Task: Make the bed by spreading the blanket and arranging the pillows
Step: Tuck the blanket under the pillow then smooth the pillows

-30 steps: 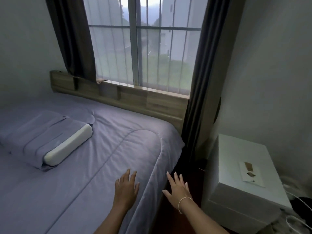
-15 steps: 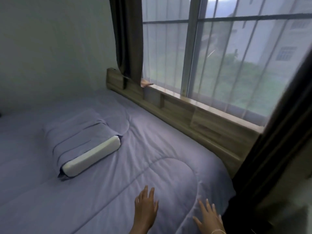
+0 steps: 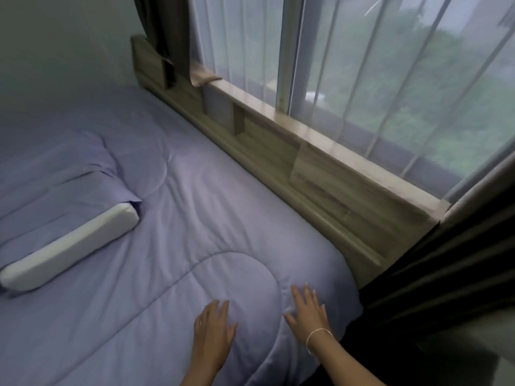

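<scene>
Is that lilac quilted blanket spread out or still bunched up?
Spread: the lilac quilted blanket lies flat up to the wooden headboard, both hands flat on it.

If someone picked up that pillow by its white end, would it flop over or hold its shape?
The pillow would probably hold its shape: its exposed white end looks like a squared foam block. It likely feels light for its size. Its loose lilac cover looks wrinkled and might slide or bunch on the blanket.

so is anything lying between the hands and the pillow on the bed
Nothing visible does. Only smooth blanket lies between the left hand, the right hand and the pillow.
</scene>
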The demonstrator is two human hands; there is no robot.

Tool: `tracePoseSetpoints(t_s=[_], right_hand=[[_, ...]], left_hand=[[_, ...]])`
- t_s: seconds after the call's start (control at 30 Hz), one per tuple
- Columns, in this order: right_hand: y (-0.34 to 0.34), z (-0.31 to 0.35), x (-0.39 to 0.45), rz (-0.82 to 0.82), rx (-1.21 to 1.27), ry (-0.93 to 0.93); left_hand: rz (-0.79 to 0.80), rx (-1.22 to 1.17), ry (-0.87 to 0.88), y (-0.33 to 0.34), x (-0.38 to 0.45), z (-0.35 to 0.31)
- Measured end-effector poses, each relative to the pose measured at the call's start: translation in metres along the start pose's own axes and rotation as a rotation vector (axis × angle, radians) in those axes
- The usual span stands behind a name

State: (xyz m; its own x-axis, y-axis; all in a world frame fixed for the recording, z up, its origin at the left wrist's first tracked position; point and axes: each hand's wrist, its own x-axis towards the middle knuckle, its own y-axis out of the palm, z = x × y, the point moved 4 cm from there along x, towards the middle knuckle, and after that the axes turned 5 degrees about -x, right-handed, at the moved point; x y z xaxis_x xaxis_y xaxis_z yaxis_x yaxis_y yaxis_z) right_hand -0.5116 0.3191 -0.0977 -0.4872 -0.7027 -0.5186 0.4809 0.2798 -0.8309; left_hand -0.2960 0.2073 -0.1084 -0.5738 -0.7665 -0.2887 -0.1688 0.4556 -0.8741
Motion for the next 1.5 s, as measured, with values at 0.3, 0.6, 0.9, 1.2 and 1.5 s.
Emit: tracePoseSetpoints(t_s=[0.3,0.6,0.9,1.2,1.5], right_hand=[[0.013,-0.025,0.101,-0.142,-0.075,-0.2],[0.047,-0.041,0.124,-0.489,0.102,-0.311],[0.09,-0.124,0.122,-0.447,1.01,0.452],[0.09,-0.149,0.12,-0.618,1.054,0.627],[0.113,-0.218,0.146,-0.563,1.06,0.651]], left_hand=[[0.032,0.232,-0.17,0.051,0.057,-0.058],[0.027,0.309,-0.168,0.087,0.075,-0.069],[-0.126,0.419,0.076,0.089,0.132,-0.116],[-0.386,0.341,0.384,0.102,0.126,-0.131],[-0.345,0.347,0.499,0.137,0.143,-0.184]])
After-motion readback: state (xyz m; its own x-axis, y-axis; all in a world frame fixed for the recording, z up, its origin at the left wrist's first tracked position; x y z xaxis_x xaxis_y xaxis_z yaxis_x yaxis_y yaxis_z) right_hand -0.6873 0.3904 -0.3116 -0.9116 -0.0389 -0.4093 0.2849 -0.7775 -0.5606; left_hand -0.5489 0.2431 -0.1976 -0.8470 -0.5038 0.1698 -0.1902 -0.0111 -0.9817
